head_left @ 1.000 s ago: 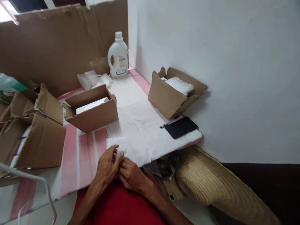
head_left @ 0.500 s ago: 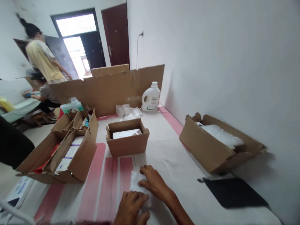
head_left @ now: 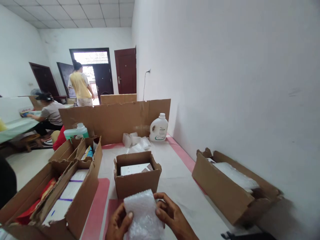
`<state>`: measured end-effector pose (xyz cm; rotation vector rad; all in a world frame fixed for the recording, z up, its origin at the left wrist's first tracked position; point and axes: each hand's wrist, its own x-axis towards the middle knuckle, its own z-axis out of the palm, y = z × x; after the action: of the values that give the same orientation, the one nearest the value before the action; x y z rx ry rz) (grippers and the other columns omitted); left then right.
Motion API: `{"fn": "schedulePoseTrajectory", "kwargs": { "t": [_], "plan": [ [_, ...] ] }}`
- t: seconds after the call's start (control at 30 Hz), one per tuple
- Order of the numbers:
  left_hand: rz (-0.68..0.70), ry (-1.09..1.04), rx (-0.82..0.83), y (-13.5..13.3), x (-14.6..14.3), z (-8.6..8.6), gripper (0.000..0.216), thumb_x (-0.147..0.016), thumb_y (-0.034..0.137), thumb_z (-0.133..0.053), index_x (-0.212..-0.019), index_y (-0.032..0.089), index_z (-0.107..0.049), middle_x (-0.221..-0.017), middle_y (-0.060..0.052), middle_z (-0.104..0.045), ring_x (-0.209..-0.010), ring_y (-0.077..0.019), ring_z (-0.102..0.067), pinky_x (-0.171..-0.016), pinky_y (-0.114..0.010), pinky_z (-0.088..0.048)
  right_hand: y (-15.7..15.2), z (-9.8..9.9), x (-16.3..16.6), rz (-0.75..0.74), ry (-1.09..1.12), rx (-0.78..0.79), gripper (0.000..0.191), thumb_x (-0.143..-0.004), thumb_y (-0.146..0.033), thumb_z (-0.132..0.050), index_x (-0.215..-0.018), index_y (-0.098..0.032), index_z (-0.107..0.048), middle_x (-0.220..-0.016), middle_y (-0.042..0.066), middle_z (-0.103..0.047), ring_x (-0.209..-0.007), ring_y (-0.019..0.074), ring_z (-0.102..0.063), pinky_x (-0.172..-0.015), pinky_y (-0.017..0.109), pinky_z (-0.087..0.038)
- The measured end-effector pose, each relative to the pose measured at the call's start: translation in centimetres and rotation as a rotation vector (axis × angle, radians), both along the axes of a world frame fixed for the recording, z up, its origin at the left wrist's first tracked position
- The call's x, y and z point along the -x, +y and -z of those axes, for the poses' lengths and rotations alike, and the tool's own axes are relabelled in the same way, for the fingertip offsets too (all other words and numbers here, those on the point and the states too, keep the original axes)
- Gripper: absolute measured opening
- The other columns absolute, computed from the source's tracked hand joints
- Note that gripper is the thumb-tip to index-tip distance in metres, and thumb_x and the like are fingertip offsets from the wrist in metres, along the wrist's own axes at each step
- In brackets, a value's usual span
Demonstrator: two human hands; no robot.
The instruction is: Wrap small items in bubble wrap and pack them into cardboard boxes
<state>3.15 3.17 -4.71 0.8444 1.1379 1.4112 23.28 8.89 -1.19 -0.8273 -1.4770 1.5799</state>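
Between my two hands is a bubble wrap packet [head_left: 143,211], its top edge tilted up off the table. My left hand [head_left: 118,220] grips its left side, thumb across the front. On the right edge my right hand [head_left: 171,215] closes with thumb and fingers. Whatever the wrap may contain cannot be made out. Just beyond stands a small cardboard box [head_left: 138,183] with a white box [head_left: 135,169] inside.
Cardboard boxes [head_left: 82,200] at left hold white cartons and red packets. Another cardboard box [head_left: 220,190] with bubble wrap stands by the right wall. A white jug [head_left: 159,128] and a cardboard sheet [head_left: 115,118] are at the back. Two people [head_left: 81,85] are beyond.
My hands have lifted the bubble wrap packet off the table and now hold it from both sides. The view has tilted upward. A standing person has moved toward the doorway.
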Motion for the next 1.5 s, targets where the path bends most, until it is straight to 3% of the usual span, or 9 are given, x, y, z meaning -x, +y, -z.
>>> {"fn": "schedulePoseTrajectory", "kwargs": {
  "t": [0.23, 0.4, 0.63, 0.8, 0.93, 1.0, 1.1, 1.27, 1.5],
  "plan": [
    [-0.045, 0.272, -0.171, 5.5, 3.2, -8.7, 0.055, -0.083, 0.060, -0.066, -0.122, 0.022, -0.060, -0.107, -0.010, -0.074, -0.096, -0.0260, -0.071, -0.079, -0.036, -0.058, 5.6, -7.5, 2.7, 0.083, -0.060, -0.112, 0.033, -0.084, -0.051, -0.068, -0.082, -0.018, -0.064, -0.067, -0.003, -0.052, -0.059, 0.0114, -0.045, -0.056, 0.025, -0.039],
    [-0.390, 0.868, -0.407, 10.7, 5.2, -10.8, 0.052, -0.088, 0.048, -0.059, -0.133, 0.022, -0.053, -0.127, -0.014, -0.063, -0.115, -0.0289, -0.063, -0.099, -0.049, -0.051, 12.4, -8.9, 5.3, 0.149, -0.304, -0.236, 0.018, -0.085, -0.033, -0.055, -0.078, -0.017, -0.059, -0.064, -0.004, -0.054, -0.052, 0.0095, -0.049, -0.051, 0.021, -0.042],
    [0.228, 1.335, -0.316, 15.2, 6.3, -10.7, 0.030, -0.074, 0.017, -0.066, -0.102, 0.024, -0.076, -0.096, -0.007, -0.073, -0.090, -0.0227, -0.070, -0.085, -0.034, -0.053, 16.2, -7.8, 6.3, 0.042, -0.729, -0.324, 0.016, -0.065, -0.005, -0.060, -0.054, -0.016, -0.059, -0.049, -0.003, -0.054, -0.050, 0.0124, -0.055, -0.050, 0.021, -0.037],
    [0.344, 1.346, -0.241, 16.8, 6.1, -12.3, 0.032, -0.068, 0.022, -0.073, -0.099, 0.022, -0.078, -0.094, -0.008, -0.073, -0.087, -0.0239, -0.069, -0.081, -0.033, -0.051, 15.9, -9.0, 6.3, 0.106, -0.830, -0.377, 0.018, -0.063, -0.008, -0.072, -0.054, -0.017, -0.060, -0.053, 0.000, -0.059, -0.058, 0.0150, -0.057, -0.057, 0.024, -0.037],
    [0.257, 1.212, -0.318, 13.9, 6.8, -14.0, 0.035, -0.084, 0.044, -0.062, -0.111, 0.024, -0.074, -0.108, -0.008, -0.072, -0.091, -0.0222, -0.068, -0.087, -0.035, -0.052, 13.6, -10.2, 2.6, 0.369, -0.716, -0.463, 0.012, -0.088, -0.028, -0.062, -0.082, -0.019, -0.068, -0.079, 0.003, -0.070, -0.073, 0.0159, -0.062, -0.069, 0.026, -0.043],
    [-0.002, 1.094, -0.319, 11.0, 7.4, -13.1, 0.044, -0.088, 0.055, -0.056, -0.118, 0.027, -0.069, -0.116, -0.006, -0.070, -0.097, -0.0230, -0.067, -0.090, -0.038, -0.053, 11.9, -9.0, 0.1, 0.588, -0.549, -0.470, 0.023, -0.094, -0.040, -0.056, -0.091, -0.020, -0.068, -0.086, 0.004, -0.072, -0.078, 0.0172, -0.063, -0.073, 0.027, -0.046],
    [-0.397, 0.962, -0.072, 6.9, 7.4, -8.4, 0.062, -0.085, 0.064, -0.058, -0.134, 0.027, -0.058, -0.125, -0.008, -0.067, -0.104, -0.0274, -0.067, -0.097, -0.046, -0.053, 9.2, -4.2, -1.3, 0.689, -0.324, -0.301, 0.044, -0.096, -0.057, -0.048, -0.102, -0.019, -0.069, -0.097, 0.008, -0.073, -0.089, 0.0222, -0.066, -0.077, 0.032, -0.052],
    [-0.272, 0.761, 0.158, 4.1, 5.0, -0.7, 0.071, -0.088, 0.069, -0.046, -0.144, 0.025, -0.048, -0.144, -0.012, -0.057, -0.138, -0.0350, -0.049, -0.114, -0.054, -0.040, 5.6, 2.6, 2.7, 0.605, -0.151, -0.161, 0.051, -0.096, -0.059, -0.049, -0.131, -0.022, -0.060, -0.127, 0.010, -0.067, -0.112, 0.0255, -0.064, -0.093, 0.038, -0.053],
    [-0.121, 0.642, 0.138, 5.6, 0.8, -2.1, 0.078, -0.086, 0.073, -0.047, -0.147, 0.025, -0.041, -0.140, -0.013, -0.058, -0.130, -0.0342, -0.057, -0.109, -0.050, -0.047, 2.8, -0.6, -0.9, 0.695, -0.282, -0.267, 0.045, -0.097, -0.048, -0.055, -0.134, -0.023, -0.057, -0.124, 0.009, -0.065, -0.114, 0.0256, -0.062, -0.098, 0.039, -0.051]
  ]
}}
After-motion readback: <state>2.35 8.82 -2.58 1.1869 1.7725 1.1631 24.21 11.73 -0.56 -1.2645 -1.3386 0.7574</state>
